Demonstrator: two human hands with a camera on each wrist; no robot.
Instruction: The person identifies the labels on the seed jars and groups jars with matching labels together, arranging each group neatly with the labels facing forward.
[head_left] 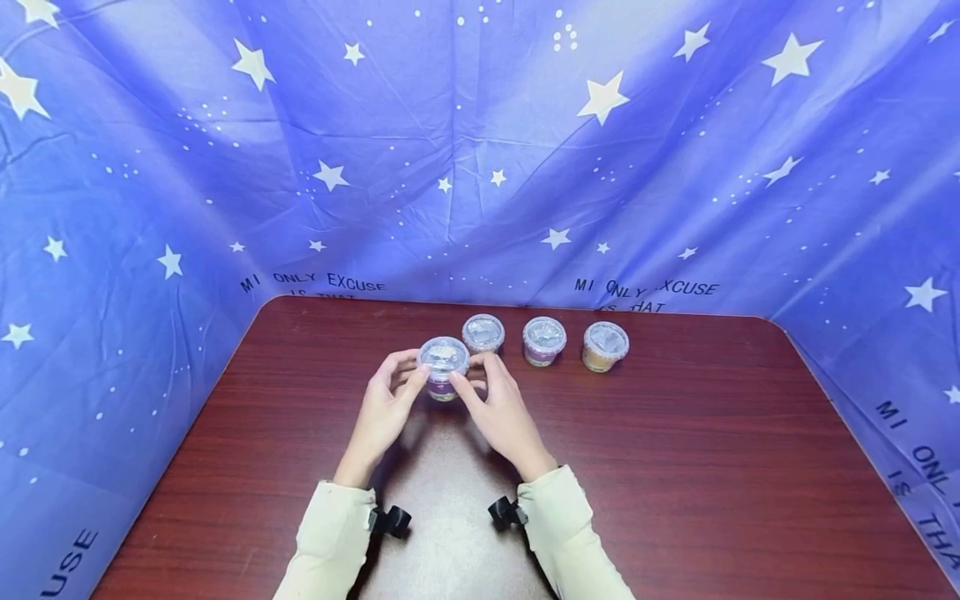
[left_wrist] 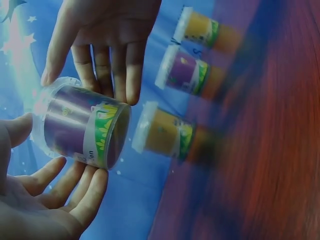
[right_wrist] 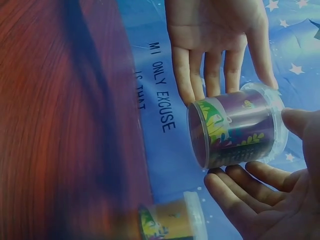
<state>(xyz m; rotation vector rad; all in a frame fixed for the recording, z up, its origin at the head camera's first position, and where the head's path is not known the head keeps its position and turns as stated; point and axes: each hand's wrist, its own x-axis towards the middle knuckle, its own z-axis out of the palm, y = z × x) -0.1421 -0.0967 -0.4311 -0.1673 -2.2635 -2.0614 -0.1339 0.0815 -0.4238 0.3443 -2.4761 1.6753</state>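
A small clear-lidded plastic tub [head_left: 442, 386] with a purple label or filling is held up between both hands, lid uppermost. My left hand [head_left: 386, 409] grips its left side, thumb at the lid's edge and fingers along the wall. My right hand [head_left: 507, 410] holds the opposite side in the same way. In the left wrist view the tub [left_wrist: 70, 122] shows a green and yellow printed band near its base. The right wrist view gives its other side, where the tub [right_wrist: 242, 127] has leaf prints.
Three similar lidded tubs stand in a row at the back of the table: an orange-yellow tub [left_wrist: 167, 131] partly behind the held one, a purple tub [head_left: 544, 342] and an orange-yellow tub [head_left: 605, 348] farthest right. Blue star-printed cloth [head_left: 450, 150] hangs around the brown wooden table [head_left: 712, 467].
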